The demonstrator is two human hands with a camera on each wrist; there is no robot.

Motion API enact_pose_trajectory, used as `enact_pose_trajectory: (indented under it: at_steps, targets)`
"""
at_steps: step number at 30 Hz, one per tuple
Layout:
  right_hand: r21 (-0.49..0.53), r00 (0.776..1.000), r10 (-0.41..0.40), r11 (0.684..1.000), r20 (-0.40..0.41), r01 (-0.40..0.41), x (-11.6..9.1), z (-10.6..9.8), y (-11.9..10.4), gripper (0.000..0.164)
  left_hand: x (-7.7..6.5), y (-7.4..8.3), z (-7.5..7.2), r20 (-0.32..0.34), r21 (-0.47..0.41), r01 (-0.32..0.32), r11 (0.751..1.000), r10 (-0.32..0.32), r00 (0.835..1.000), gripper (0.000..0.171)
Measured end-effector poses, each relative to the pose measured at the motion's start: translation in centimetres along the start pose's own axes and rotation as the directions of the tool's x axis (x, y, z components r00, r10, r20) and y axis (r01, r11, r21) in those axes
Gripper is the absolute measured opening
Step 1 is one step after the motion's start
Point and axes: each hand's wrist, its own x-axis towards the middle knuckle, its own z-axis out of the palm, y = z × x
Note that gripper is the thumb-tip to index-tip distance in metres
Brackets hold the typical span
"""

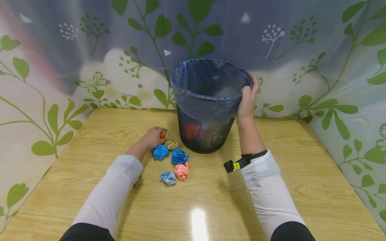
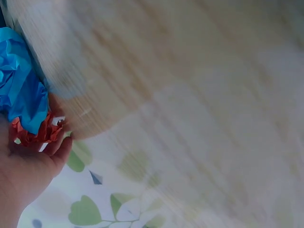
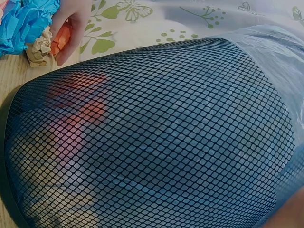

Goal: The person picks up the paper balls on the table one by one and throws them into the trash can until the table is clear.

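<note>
My left hand (image 1: 153,137) curls its fingers round an orange crumpled paper ball (image 1: 163,135) at the table, left of a black mesh wastebasket (image 1: 208,134). In the right wrist view the orange ball shows between thumb and fingers. My right hand (image 1: 248,102) grips the basket's rim on the right side, over its translucent bag liner (image 1: 208,108). Beside the left hand lie a tan paper ball (image 1: 171,144) and a blue paper ball (image 1: 161,152). Another blue ball (image 1: 180,156), a pink ball (image 1: 182,171) and a pale blue ball (image 1: 167,178) lie nearer me.
Through the mesh, red-orange paper (image 3: 95,110) and other crumpled pieces show low inside the basket. The wooden table (image 1: 289,174) meets leaf-patterned curtains (image 1: 126,77) at the back and both sides. A strapped device (image 1: 238,164) sits at my right wrist.
</note>
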Motion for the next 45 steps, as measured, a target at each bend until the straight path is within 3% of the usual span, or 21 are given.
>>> enact_pose_trajectory:
  at_steps: [9, 25, 45]
  targets:
    - [-0.029, 1.0, 0.019, 0.999, -0.004, -0.019, -0.1, 0.0, -0.2, 0.062, -0.1, 0.2, -0.3, 0.017, -0.013, -0.019, 1.0, 0.019, 1.0, 0.042]
    - [-0.043, 1.0, 0.017, 0.999, 0.004, -0.017, -0.1, 0.0, 0.0, 0.062, -0.1, 0.2, -0.4, 0.016, -0.051, 0.031, 0.998, -0.031, 0.999, 0.04]
    - [-0.027, 1.0, 0.011, 1.0, 0.003, -0.011, -0.1, 0.0, -0.1, 0.061, -0.4, 0.3, -1.5, -0.102, -0.082, 0.052, 0.995, -0.06, 0.993, 0.033]
